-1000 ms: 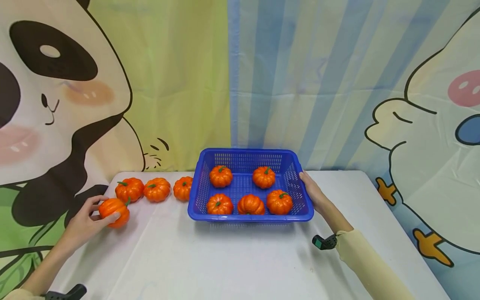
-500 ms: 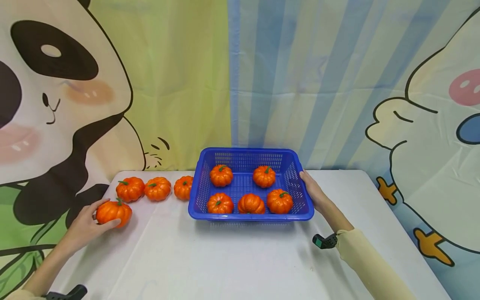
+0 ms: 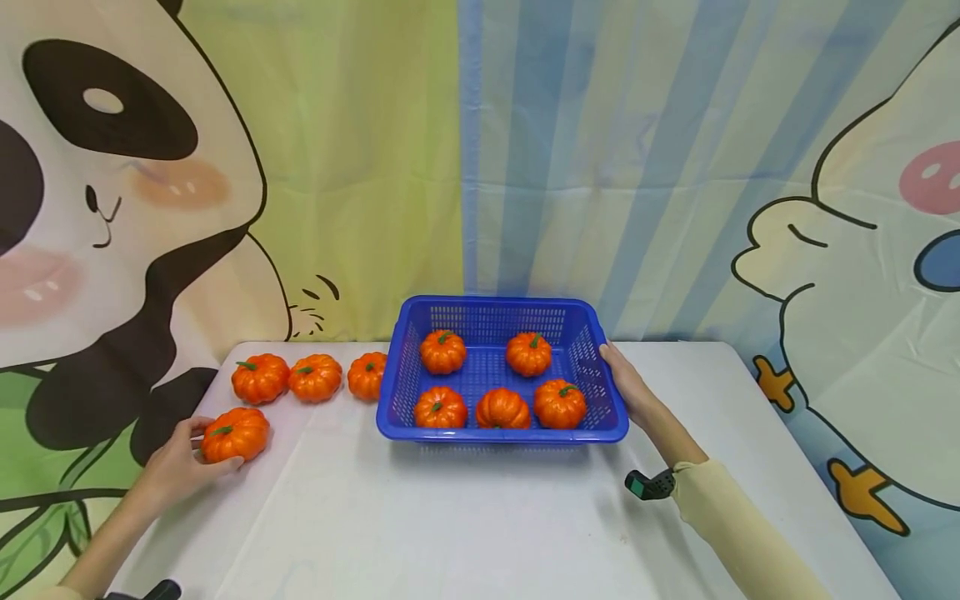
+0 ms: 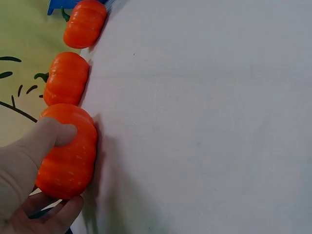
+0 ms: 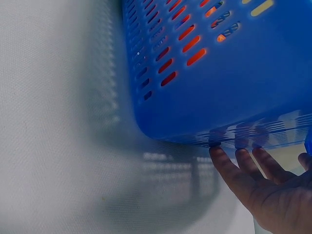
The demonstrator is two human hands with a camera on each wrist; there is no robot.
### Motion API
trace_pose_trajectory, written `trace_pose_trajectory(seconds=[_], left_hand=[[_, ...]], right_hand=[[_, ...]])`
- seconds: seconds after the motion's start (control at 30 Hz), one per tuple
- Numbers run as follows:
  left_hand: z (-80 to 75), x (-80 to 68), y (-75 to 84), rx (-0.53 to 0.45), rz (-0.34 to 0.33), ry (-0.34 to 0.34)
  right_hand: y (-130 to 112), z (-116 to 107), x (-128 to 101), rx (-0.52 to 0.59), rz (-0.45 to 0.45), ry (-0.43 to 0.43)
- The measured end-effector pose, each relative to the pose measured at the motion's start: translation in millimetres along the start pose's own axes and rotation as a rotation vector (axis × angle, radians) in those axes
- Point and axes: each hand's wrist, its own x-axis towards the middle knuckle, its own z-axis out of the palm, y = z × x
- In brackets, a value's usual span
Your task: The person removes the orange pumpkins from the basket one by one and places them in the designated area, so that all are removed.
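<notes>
My left hand (image 3: 177,467) grips an orange toy pumpkin (image 3: 236,434) at the table's left side. The left wrist view has the thumb across the pumpkin (image 4: 73,161) and fingers below it. Behind it stand three more pumpkins in a row: one at left (image 3: 260,378), one in the middle (image 3: 315,377) and one (image 3: 367,376) beside the blue basket (image 3: 495,435). The basket holds several pumpkins. My right hand (image 3: 628,383) holds the basket's right side. In the right wrist view its fingertips touch the perforated wall; the thumb is partly out of frame near the rim.
The white table (image 3: 450,533) extends in front of the basket and to its right. A printed cloth backdrop (image 3: 360,183) hangs directly behind the table, with a panda at left and a white cartoon animal at right.
My left hand has turned the pumpkin, so its stem has swung from the right over the top to face left. The hand moved slightly right. The right hand and basket stayed in place.
</notes>
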Motion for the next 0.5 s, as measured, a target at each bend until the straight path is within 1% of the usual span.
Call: trace_pose_trajectory(seconds=[0.17,0.23,0.27,0.37,0.4,0.47,0.5], left_hand=[[2.5,0.0,1.6,-0.001,0.001,0.001],[1.5,-1.7,4.5,0.009,0.006,0.020],[0.8,-3.1,6.8,0.013,0.017,0.041],[-0.7,-9.3,18.8,0.013,0.060,0.132],[-0.8,-11.0,24.1,0.003,0.085,0.156],[0.8,-14.2,36.9,-0.016,0.142,0.187],[2.0,-15.7,43.9,-0.026,0.169,0.190]], right_hand=[[1,0,2,0.005,-0.003,0.007],[2,0,2,0.012,0.000,0.006],[2,0,2,0.011,0.003,0.007],[3,0,3,0.002,0.012,0.012],[3,-1,3,-0.002,0.016,0.017],[2,-1,2,-0.015,0.016,0.024],[2,-1,2,-0.020,0.015,0.027]])
